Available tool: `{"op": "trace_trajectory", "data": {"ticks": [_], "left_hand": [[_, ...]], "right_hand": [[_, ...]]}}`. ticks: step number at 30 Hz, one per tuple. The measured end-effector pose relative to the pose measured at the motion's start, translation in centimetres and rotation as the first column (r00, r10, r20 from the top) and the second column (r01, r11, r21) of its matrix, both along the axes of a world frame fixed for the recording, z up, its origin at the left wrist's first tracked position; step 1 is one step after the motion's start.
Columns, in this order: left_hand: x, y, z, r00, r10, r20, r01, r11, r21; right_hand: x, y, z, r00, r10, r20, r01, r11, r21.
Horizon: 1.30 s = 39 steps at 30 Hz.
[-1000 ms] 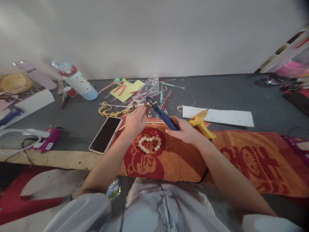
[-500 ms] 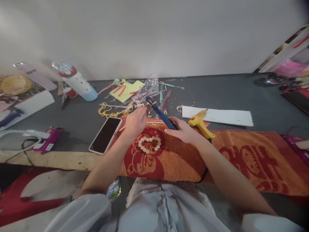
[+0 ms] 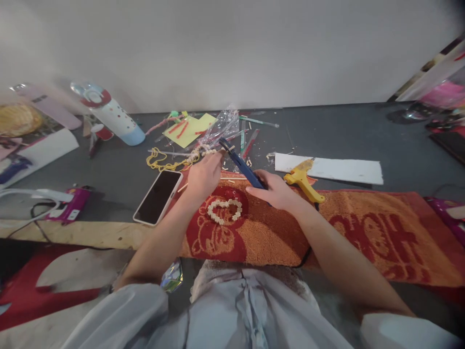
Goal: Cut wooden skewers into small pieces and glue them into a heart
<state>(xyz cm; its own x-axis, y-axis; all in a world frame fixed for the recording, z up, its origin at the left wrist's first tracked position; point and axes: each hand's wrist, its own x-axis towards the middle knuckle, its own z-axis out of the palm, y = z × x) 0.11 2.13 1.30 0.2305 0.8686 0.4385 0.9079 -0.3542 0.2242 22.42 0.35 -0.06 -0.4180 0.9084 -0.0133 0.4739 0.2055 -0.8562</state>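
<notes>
My right hand [image 3: 273,189] is wrapped round a long blue hand tool [image 3: 244,166] with a dark head, which slants up and to the left; its exact kind is hard to tell. My left hand [image 3: 206,172] is closed on a thin pale stick [image 3: 182,187]. The stick's far end shows at the tool's head, while my fingers hide its middle. Below my hands, a heart outline of small pale pieces [image 3: 218,220] lies on the orange and red towel [image 3: 271,237]. Several loose bits and another thin stick [image 3: 234,179] lie at the towel's back edge.
A white-framed phone [image 3: 158,198] lies left of the towel. To the right, a yellow glue gun [image 3: 303,180] rests against a white strip [image 3: 345,169]. Yellow cord [image 3: 155,160], crumpled clear plastic [image 3: 228,123] and a spotted bottle [image 3: 118,118] are farther back.
The whole view has shifted slightly, so things sit a little higher in the picture. Both hands keep nearly the same grip and place, with the blue tool still at the stick.
</notes>
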Motion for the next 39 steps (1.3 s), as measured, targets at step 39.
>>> {"op": "trace_trajectory", "data": {"ticks": [39], "left_hand": [[-0.3,1.0,-1.6,0.999,-0.018,-0.042,0.016,0.999,-0.048]], "right_hand": [[0.3,0.3,-1.2,0.994,-0.009,0.109,0.008,1.0,0.011]]}}
